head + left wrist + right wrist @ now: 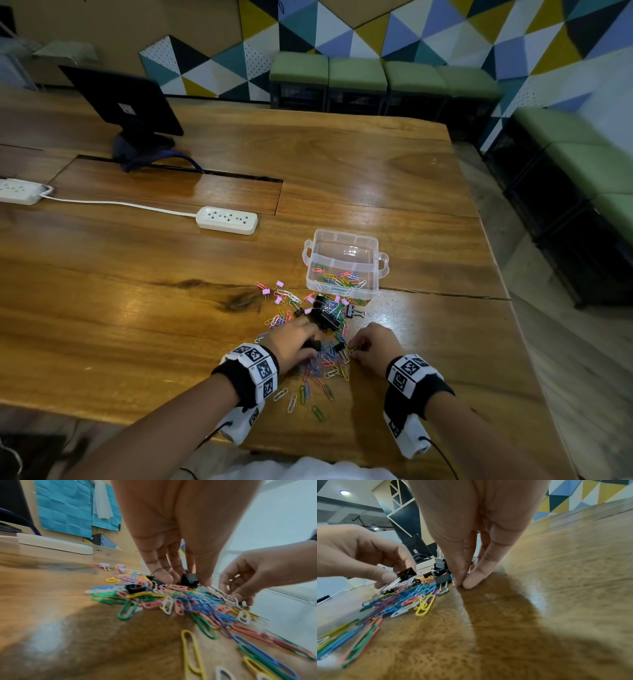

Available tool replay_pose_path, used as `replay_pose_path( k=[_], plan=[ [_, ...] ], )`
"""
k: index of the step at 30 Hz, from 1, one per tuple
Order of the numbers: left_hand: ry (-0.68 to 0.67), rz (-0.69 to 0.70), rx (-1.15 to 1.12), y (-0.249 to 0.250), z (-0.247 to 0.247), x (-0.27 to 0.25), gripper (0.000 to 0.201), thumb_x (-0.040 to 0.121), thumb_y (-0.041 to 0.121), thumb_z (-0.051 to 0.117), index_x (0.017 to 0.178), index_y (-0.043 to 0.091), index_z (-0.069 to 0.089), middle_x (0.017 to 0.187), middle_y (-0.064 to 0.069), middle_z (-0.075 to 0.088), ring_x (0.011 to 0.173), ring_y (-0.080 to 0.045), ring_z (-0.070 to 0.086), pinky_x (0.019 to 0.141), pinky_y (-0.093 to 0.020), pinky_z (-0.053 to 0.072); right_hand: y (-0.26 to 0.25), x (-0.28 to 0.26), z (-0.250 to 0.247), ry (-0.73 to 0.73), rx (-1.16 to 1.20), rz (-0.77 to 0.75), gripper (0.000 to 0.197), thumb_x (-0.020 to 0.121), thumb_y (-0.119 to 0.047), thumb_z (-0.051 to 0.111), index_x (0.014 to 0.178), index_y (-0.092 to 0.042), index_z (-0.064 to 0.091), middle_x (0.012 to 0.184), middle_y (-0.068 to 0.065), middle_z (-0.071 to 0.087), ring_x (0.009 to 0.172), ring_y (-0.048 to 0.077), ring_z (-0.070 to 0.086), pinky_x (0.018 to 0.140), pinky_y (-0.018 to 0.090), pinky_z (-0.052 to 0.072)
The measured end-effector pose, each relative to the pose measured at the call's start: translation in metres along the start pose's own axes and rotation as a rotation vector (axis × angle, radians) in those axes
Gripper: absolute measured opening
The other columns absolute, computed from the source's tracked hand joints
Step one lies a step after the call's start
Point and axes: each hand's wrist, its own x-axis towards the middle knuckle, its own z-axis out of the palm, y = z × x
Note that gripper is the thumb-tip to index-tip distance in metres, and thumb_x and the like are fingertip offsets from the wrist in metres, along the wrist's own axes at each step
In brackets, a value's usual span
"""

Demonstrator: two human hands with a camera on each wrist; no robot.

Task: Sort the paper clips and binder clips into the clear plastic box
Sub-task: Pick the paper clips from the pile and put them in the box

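A clear plastic box (345,237) stands open on the wooden table, with several coloured paper clips in its near compartment. In front of it lies a pile of coloured paper clips (318,368) (197,601) (406,600), mixed with black binder clips (327,317) and small pink binder clips (265,292). My left hand (296,342) (181,580) pinches a black binder clip (189,580) (406,572) just above the pile. My right hand (371,346) (462,586) pinches a pale paper clip (353,349) at the pile's right edge, fingertips on the table.
A white power strip (226,219) lies left of and beyond the box, with a second one (20,191) at the far left. A dark monitor (126,99) stands at the back left. The table's right edge (503,274) is close to the box. Green stools (356,73) line the wall.
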Motion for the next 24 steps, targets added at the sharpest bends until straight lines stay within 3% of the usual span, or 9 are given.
replay_pose_path(
  k=[3,9,13,16,19,22,24],
  plan=[
    [0.089,-0.062,-0.032,-0.015,-0.010,-0.002,0.028,0.094,0.028,0.053,0.118,0.015,0.053,0.122,-0.003,0.052,0.112,-0.019,0.051,0.097,-0.030,0.045,0.000,-0.003,0.000,-0.031,-0.029,-0.021,0.015,0.084,-0.021,0.064,0.098,-0.019,0.069,0.104,0.001,0.058,0.100,0.018,0.056,0.080,0.018,0.040],
    [0.168,-0.244,0.007,-0.056,-0.028,-0.004,0.027,0.091,0.023,0.058,0.117,0.015,0.057,0.119,-0.004,0.054,0.114,-0.020,0.052,0.098,-0.032,0.045,-0.001,-0.013,0.003,-0.096,-0.069,-0.084,0.014,0.085,-0.020,0.062,0.096,-0.020,0.071,0.108,-0.001,0.060,0.100,0.015,0.056,0.078,0.015,0.039],
    [0.164,-0.351,0.002,-0.069,-0.026,-0.005,0.029,0.093,0.020,0.055,0.121,0.018,0.055,0.122,-0.007,0.051,0.118,-0.023,0.050,0.101,-0.033,0.043,-0.005,-0.019,0.004,-0.150,-0.100,-0.129,0.016,0.087,-0.017,0.058,0.098,-0.018,0.069,0.097,-0.004,0.053,0.098,0.015,0.056,0.081,0.017,0.042],
    [0.237,-0.328,0.033,-0.062,-0.021,-0.009,0.037,0.093,0.025,0.054,0.130,0.020,0.049,0.126,-0.005,0.046,0.121,-0.022,0.043,0.103,-0.032,0.041,-0.007,-0.023,0.006,-0.149,-0.093,-0.149,0.015,0.086,-0.014,0.057,0.097,-0.017,0.067,0.088,-0.009,0.048,0.086,0.010,0.049,0.079,0.016,0.042],
    [0.274,-0.208,0.036,-0.043,-0.018,-0.016,0.039,0.091,0.033,0.055,0.127,0.022,0.048,0.122,0.000,0.046,0.116,-0.016,0.045,0.099,-0.028,0.044,-0.011,-0.027,0.011,-0.160,-0.086,-0.151,0.013,0.085,-0.016,0.058,0.094,-0.019,0.067,0.083,-0.011,0.050,0.085,0.009,0.049,0.080,0.018,0.044],
    [0.135,-0.158,-0.003,-0.022,-0.015,-0.027,0.033,0.089,0.037,0.057,0.118,0.023,0.050,0.118,0.004,0.049,0.108,-0.014,0.052,0.093,-0.030,0.049,-0.014,-0.031,0.018,-0.178,-0.057,-0.136,0.012,0.083,-0.018,0.059,0.085,-0.029,0.063,0.093,-0.007,0.058,0.091,0.012,0.056,0.086,0.023,0.049],
    [0.032,-0.151,-0.036,-0.014,-0.010,-0.034,0.037,0.087,0.037,0.060,0.120,0.024,0.049,0.120,0.004,0.049,0.107,-0.013,0.053,0.093,-0.028,0.048,-0.017,-0.032,0.022,-0.177,-0.040,-0.143,0.014,0.082,-0.016,0.059,0.088,-0.027,0.065,0.098,-0.005,0.063,0.094,0.014,0.059,0.087,0.023,0.050]
  ],
)
